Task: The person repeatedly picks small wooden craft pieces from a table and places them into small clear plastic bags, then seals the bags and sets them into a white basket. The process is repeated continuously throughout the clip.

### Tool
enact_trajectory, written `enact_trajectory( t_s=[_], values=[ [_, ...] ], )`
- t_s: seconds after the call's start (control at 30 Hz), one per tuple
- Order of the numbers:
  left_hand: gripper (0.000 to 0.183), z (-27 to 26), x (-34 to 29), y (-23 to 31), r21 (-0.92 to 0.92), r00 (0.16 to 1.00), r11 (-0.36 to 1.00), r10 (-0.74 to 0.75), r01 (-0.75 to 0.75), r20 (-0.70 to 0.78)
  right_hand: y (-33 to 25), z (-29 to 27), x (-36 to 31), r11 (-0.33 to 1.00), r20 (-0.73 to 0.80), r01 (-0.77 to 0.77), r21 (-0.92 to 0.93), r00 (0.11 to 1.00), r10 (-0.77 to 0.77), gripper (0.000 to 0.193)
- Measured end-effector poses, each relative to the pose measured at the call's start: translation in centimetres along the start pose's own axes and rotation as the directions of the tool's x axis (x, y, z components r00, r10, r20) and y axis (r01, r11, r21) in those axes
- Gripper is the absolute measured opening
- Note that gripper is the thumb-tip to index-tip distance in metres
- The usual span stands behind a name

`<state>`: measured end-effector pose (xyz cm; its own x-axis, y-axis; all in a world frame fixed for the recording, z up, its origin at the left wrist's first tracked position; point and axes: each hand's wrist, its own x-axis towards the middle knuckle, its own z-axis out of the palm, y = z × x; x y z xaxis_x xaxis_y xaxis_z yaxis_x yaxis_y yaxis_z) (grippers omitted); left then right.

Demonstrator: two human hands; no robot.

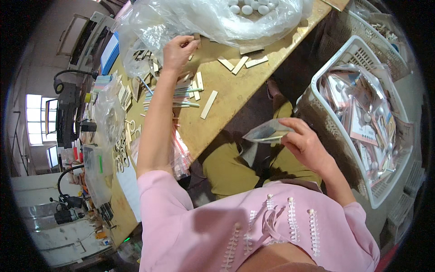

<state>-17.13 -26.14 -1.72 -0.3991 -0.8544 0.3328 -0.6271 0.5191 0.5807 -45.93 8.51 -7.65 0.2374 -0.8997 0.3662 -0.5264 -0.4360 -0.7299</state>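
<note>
My left hand [178, 52] reaches over the table beside a large clear plastic bag. Its fingers are pinched at a wooden strip [197, 36], of which only a small end shows. My right hand [304, 141] is over my lap, off the table edge, with thumb and fingers closed on a clear plastic bag [267, 131]. A pale, thin piece shows inside that bag. Flat wooden strips [209, 104] lie loose on the table near my left forearm, next to pastel straws [183, 96]. Three more strips [239, 65] lie to the right of my left hand.
White balls [247, 9] sit in the large plastic bag [199, 22] at the far side. A white basket [317, 86] at the right holds filled clear packets [364, 122]. Several scissors [120, 154] and a clear box [97, 174] lie along the left of the table [240, 93].
</note>
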Motion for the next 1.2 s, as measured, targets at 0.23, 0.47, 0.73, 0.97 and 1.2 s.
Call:
enact_trajectory(
  t_s=[0.23, 0.47, 0.73, 0.97, 1.2],
  values=[
    [0.014, -0.5, -10.2, 11.7, -0.627, 0.959, 0.735, -0.114, 0.257, 0.258, -0.3, -1.0, 2.2, 0.998, -0.042, 0.06, 0.012, 0.997, -0.059, 0.014],
    [0.019, 2.6, -13.4, 19.6, -0.177, 0.966, 0.981, 0.114, -0.074, 0.231, -0.5, -2.2, 3.3, 0.989, -0.102, 0.142, 0.042, 0.985, -0.137, 0.015],
    [0.031, 8.8, 4.0, 12.3, 0.086, 0.934, 0.931, 0.356, -0.356, 0.007, 0.1, -3.1, 0.0, 0.998, -0.132, 0.062, -0.014, 0.989, -0.063, 0.014],
    [0.038, 15.2, 12.6, 9.8, 0.414, 0.989, 0.899, 0.108, -0.141, 0.102, -0.1, -3.0, -2.5, 1.0, -0.108, -0.005, 0.013, 0.994, 0.007, 0.014],
    [0.03, 13.9, 10.1, 9.3, 0.24, 0.999, 0.97, 0.017, -0.028, 0.046, 0.7, -3.6, -2.9, 0.999, -0.133, -0.019, -0.029, 0.991, 0.015, 0.016]
  ],
)
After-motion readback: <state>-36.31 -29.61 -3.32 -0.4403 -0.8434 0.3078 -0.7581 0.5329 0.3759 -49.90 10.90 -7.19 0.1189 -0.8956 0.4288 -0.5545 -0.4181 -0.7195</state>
